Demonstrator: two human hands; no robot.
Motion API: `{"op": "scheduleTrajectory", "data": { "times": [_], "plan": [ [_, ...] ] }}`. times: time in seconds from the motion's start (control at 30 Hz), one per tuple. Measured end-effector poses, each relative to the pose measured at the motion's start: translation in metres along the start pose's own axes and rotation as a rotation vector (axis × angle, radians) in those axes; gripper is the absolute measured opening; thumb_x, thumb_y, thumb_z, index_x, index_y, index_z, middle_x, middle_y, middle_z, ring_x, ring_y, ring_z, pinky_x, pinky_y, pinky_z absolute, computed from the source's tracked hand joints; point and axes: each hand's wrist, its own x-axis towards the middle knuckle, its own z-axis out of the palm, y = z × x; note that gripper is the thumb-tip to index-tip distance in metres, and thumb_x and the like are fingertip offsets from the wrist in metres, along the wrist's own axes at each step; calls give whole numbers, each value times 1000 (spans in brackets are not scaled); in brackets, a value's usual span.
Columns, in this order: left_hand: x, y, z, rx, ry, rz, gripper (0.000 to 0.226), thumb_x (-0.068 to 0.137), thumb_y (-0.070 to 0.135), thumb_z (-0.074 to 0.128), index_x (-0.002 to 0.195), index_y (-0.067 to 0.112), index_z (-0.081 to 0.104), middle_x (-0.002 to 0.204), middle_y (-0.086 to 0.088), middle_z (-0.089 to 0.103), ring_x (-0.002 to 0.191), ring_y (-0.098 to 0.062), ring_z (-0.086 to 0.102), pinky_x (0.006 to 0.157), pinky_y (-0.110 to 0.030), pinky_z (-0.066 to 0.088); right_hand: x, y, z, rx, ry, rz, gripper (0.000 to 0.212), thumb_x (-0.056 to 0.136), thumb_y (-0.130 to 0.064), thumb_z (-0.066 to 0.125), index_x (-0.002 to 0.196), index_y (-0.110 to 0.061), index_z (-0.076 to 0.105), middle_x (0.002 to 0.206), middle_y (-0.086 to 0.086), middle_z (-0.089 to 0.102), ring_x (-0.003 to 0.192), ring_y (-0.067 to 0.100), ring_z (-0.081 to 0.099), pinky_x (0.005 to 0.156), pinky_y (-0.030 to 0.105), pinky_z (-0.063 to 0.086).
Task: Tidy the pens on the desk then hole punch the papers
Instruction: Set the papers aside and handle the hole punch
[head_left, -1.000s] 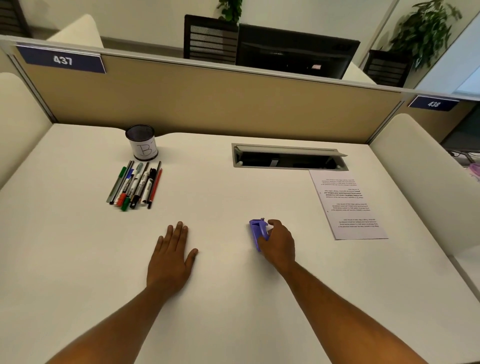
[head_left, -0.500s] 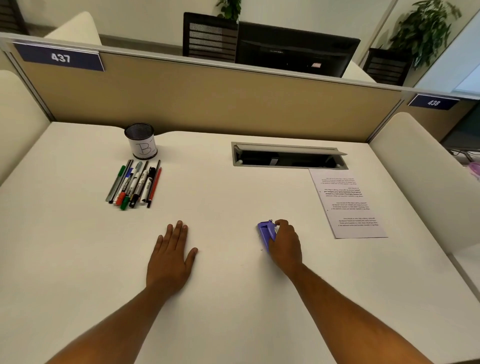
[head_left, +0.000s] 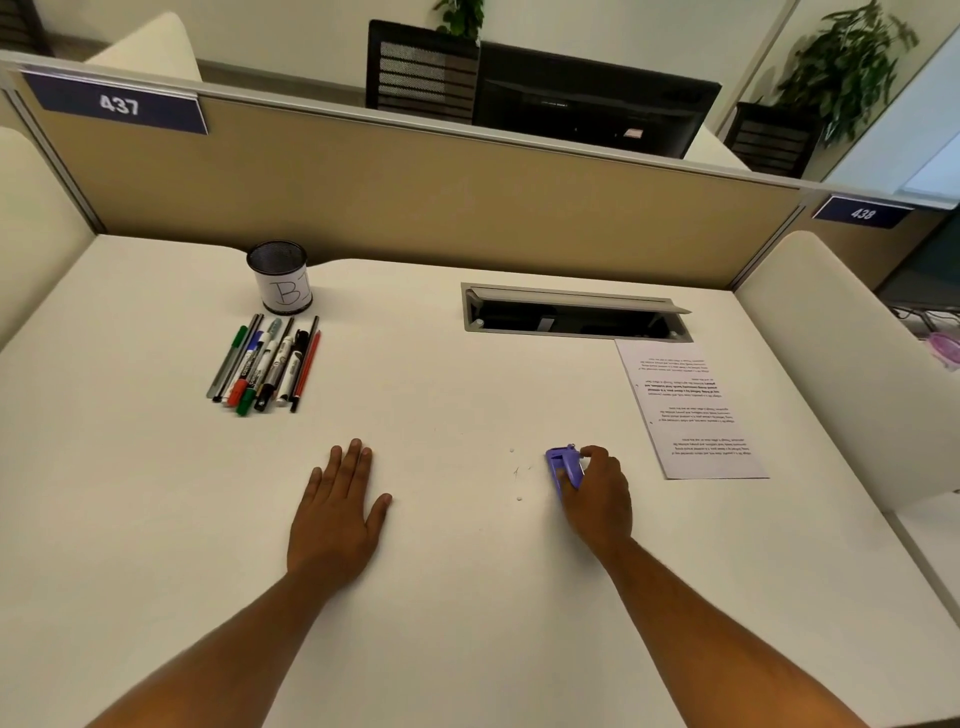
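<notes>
Two hands are showing on the white bench (head_left: 467, 597). The left hand (head_left: 337, 512) is lying flat at about 6 o'clock, fingers straight, gripping nothing. The right hand (head_left: 597, 496) is curling its grip round a small purple hole punch (head_left: 563, 465), at about 4 o'clock from bench centre. The pens (head_left: 267, 364) are lying in a neat row at 10 o'clock, just in front of the mesh pen cup (head_left: 280, 278) marked B, none of them in it. The printed paper (head_left: 685, 410) is lying at 2 o'clock, apart from the punch. A few white specks (head_left: 518, 499) are sitting beside the punch. Judging the step: the punching part is starting, pens apparently left uncupped. Next move is probably needing the punch brought over to the paper's edge, or the sheet pulled in, and the edge slid into the slot.
</notes>
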Motion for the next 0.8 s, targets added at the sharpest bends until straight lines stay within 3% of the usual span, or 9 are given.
{"op": "scheduleTrajectory", "data": {
  "times": [0.1, 0.2, 0.3, 0.37, 0.43, 0.5, 0.6, 0.8],
  "plan": [
    [0, -1, 1, -4, 2, -1, 75, 95, 61, 10, 159, 22, 3, 167, 7, -3, 154, -12, -7, 126, -36, 4, -2, 0, 0, 5, -30, -38, 66, 84, -49, 77, 133, -13, 52, 120, 8, 59, 107, 30, 59, 88, 41, 54],
    [1, -1, 2, -21, 9, 0, 75, 96, 60, 13, 159, 21, 5, 167, 7, -1, 154, -12, -6, 126, -36, 6, -3, -3, -1, -47, -4, -39, 69, 82, -55, 75, 132, -14, 53, 118, 8, 59, 107, 28, 57, 84, 39, 54],
    [2, -1, 3, -17, 11, 3, 74, 97, 60, 14, 159, 21, 5, 167, 7, 0, 154, -12, -6, 126, -37, 6, -8, -11, -3, -155, 180, -131, 57, 82, -53, 74, 120, -13, 63, 108, 7, 62, 99, 28, 56, 74, 39, 55],
    [2, -2, 3, -18, 12, 3, 74, 97, 59, 15, 159, 20, 6, 167, 6, 1, 154, -13, -5, 126, -37, 7, -11, -20, -2, -125, 214, -253, 41, 82, -39, 77, 114, -15, 66, 106, 4, 63, 98, 26, 56, 75, 39, 56],
    [1, -2, 4, -17, 13, 4, 74, 97, 59, 16, 159, 20, 6, 167, 5, 2, 154, -14, -3, 126, -38, 8, -13, -31, 2, -89, 133, -402, 31, 82, -19, 76, 112, -15, 69, 108, 2, 65, 103, 24, 58, 79, 39, 56],
    [1, -1, 4, -21, 18, 6, 74, 97, 58, 17, 159, 20, 7, 167, 5, 2, 154, -14, -2, 126, -38, 9, -12, -44, 9, -96, -22, -515, 34, 85, -8, 67, 118, -14, 70, 118, 2, 66, 112, 23, 59, 92, 35, 52],
    [0, 0, 3, -28, 23, 7, 74, 97, 58, 17, 159, 19, 8, 167, 5, 3, 154, -15, -1, 126, -39, 9, -8, -61, 22, -127, -209, -504, 41, 93, -5, 55, 133, -10, 61, 135, 3, 59, 124, 22, 55, 103, 30, 44],
    [1, 0, 2, -7, 7, 3, 73, 97, 58, 15, 159, 21, 4, 167, 7, 0, 154, -14, -5, 126, -37, 7, -5, -52, 31, -353, -316, -503, 50, 89, 3, 49, 138, -7, 50, 147, 6, 45, 134, 27, 45, 103, 39, 48]
  ]
}}
